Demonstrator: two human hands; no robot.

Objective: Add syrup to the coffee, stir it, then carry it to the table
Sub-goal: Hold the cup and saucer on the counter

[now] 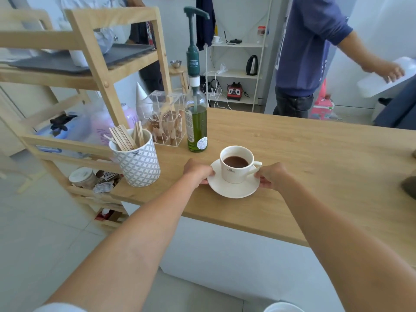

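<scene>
A white cup [236, 165] with dark coffee in it stands on a white saucer [233, 190] near the front edge of the wooden counter [315, 158]. My left hand [198, 171] grips the saucer's left rim. My right hand [271, 175] grips its right rim, just below the cup's handle. Behind the cup stands a glass syrup bottle [197, 118] of green liquid with a tall dark green pump on top. A patterned white pot [138, 161] holding several wooden stir sticks sits to the left of the saucer.
A clear acrylic box [165, 119] of sachets stands behind the pot. A wooden shelf rack [90, 70] rises at the left. Another person [310, 52] in a blue shirt stands beyond the counter with a white container. A dark object [409, 188] lies at the counter's right edge.
</scene>
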